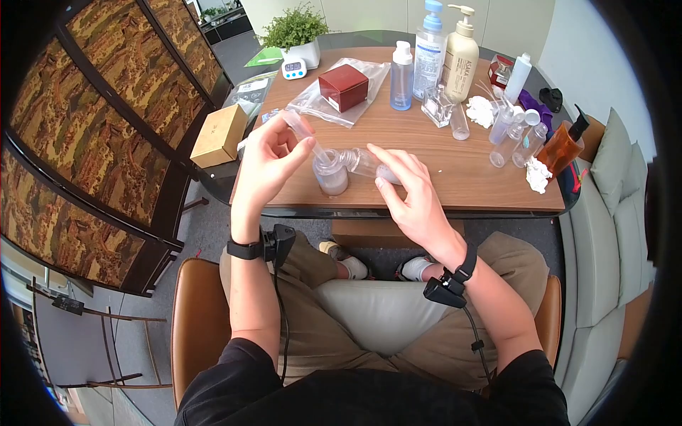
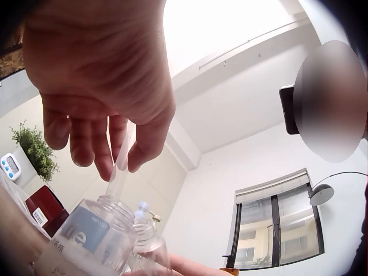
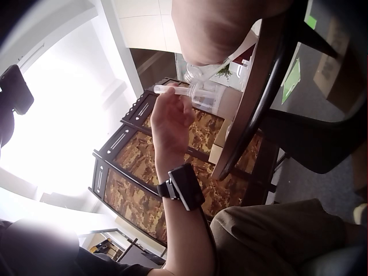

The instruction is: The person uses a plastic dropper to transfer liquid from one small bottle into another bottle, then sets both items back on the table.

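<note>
My left hand [image 1: 273,160] is clamped on a clear tube [image 1: 304,129], pinching it between thumb and fingers. The tube slants down into the open neck of the labelled bottle [image 1: 330,175], a clear one with a cloudy, whitish content low inside. That bottle stands upright near my edge of the wooden table [image 1: 398,153], its blue label [image 2: 88,230] showing in the left wrist view. My right hand [image 1: 413,190] is closed around a second clear bottle [image 1: 364,162], thumb on one side and fingers on the other. I have that one tipped over sideways, its neck pointing at the labelled bottle's neck; they look to be just about touching, though my own hand hides much of this in the right wrist view, so I can't swear to it. My hands are apart, one on either side of the labelled bottle.

Further back, a dark red box [image 1: 344,88] sits on a clear plastic bag [image 1: 302,101], with a small white timer [image 1: 293,69] in front of the potted plant [image 1: 295,30]. On my right are pump bottles, crumpled tissue [image 1: 482,111] and an amber bottle [image 1: 561,144] (the one with the black pump).
</note>
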Tool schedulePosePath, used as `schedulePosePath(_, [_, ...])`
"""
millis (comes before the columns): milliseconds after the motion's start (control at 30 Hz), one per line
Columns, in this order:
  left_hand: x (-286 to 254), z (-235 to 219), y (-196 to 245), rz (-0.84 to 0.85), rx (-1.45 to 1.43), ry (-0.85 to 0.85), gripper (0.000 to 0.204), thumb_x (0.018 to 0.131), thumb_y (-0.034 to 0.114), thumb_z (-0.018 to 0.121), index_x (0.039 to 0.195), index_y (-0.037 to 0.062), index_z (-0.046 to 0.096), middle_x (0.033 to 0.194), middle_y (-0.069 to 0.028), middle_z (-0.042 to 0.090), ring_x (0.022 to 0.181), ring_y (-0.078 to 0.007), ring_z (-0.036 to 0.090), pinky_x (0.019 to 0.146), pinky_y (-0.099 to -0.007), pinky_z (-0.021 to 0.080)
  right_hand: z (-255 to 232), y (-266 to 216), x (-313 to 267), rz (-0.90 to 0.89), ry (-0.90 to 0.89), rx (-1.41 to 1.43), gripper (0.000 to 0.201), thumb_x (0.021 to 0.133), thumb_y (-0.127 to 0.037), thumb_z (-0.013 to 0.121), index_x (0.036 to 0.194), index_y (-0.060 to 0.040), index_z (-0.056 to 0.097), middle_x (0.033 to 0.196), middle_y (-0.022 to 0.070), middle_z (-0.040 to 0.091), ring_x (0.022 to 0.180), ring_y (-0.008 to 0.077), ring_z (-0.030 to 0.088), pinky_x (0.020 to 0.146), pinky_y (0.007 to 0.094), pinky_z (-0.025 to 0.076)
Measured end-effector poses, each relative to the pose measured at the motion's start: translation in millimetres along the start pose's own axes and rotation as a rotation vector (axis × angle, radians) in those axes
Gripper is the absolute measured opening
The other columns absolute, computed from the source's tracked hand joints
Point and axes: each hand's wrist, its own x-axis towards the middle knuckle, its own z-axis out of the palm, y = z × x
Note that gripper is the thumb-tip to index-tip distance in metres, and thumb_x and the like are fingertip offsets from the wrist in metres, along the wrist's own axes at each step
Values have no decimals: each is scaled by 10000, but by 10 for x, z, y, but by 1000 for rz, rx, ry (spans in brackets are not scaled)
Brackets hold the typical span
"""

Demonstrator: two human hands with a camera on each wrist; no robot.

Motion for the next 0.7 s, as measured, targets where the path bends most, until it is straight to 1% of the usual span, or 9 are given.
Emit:
schedulePosePath(167, [2, -5, -6, 1, 35, -8, 177, 1017, 146, 801, 1130, 35, 721, 951, 29, 714, 775, -12, 582, 633, -207, 453, 2, -9, 4, 11, -9, 4, 515, 1025, -48, 666, 1538, -39, 629, 1380, 162, 683, 1290, 335, 617, 1192, 445, 414])
schedulePosePath(233, [3, 1, -7, 9, 42, -5, 174, 1017, 145, 801, 1126, 36, 721, 947, 28, 715, 772, -12, 582, 629, -207, 451, 25, 12, 2, -17, 28, 14, 497, 1021, -60, 666, 1516, -39, 639, 1284, 141, 691, 1215, 321, 629, 1164, 460, 412])
schedulePosePath(567, [-1, -1, -5, 14, 39, -24, 167, 1022, 159, 795, 1115, 45, 717, 927, 32, 707, 772, -12, 583, 634, -208, 452, 25, 16, 3, -19, 33, 9, 499, 1017, -63, 670, 1516, -47, 639, 1309, 150, 692, 1249, 333, 626, 1176, 467, 410])
schedulePosePath(633, [0, -2, -5, 13, 38, -24, 166, 1023, 161, 794, 1113, 45, 716, 920, 34, 701, 768, -11, 580, 633, -207, 450, 7, 7, 2, -2, 4, -10, 511, 1029, -51, 665, 1538, -42, 629, 1374, 160, 683, 1283, 334, 617, 1192, 443, 415])
schedulePosePath(700, [-1, -2, 1, 12, 23, -24, 165, 1021, 161, 794, 1106, 44, 714, 895, 38, 687, 755, -11, 569, 629, -208, 446, 2, 1, 2, 2, 1, -6, 510, 1029, -51, 664, 1537, -42, 630, 1374, 159, 683, 1282, 334, 617, 1193, 443, 414])
